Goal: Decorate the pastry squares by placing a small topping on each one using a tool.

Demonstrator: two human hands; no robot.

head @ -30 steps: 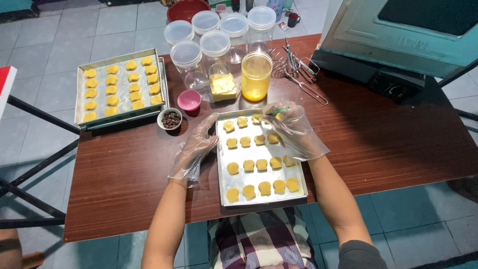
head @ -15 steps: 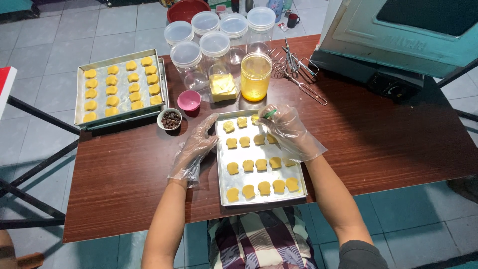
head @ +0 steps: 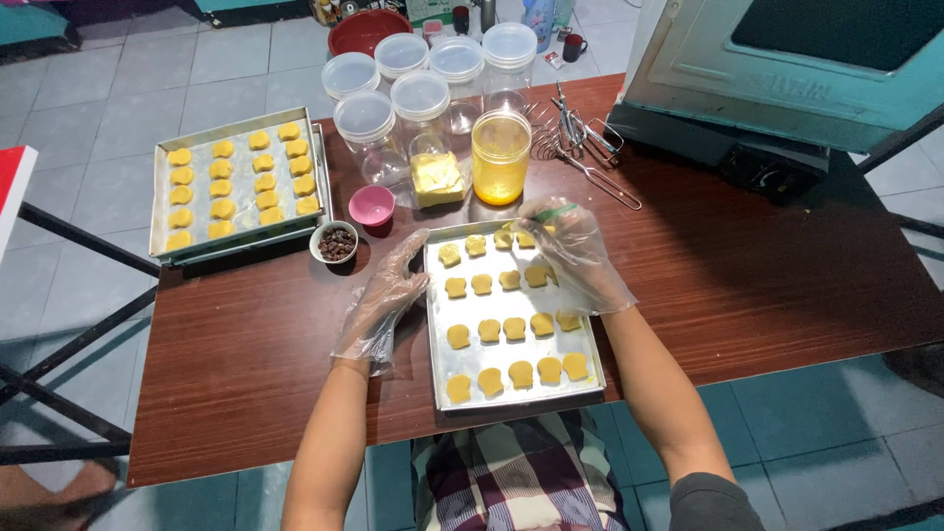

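On the wooden table [head: 767, 285], from the left: a back tray [head: 162, 211] with seventeen yellow cookies, a small bowl of raisins [head: 334, 242], a pink cup [head: 372, 205], five lidded clear jars [head: 366, 123]. Gloved left hand [head: 385, 295], fingers spread, steadies the near tray [head: 442, 369] of sixteen cookies. Gloved right hand [head: 565, 246] pinches a green-handled brush [head: 553, 213].

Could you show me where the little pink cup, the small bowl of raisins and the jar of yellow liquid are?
pink cup [head: 372, 206], head view, on its pink inside.
bowl of raisins [head: 334, 242], head view, on the dark raisins at its middle.
jar of yellow liquid [head: 501, 162], head view, on the yellow glass side.
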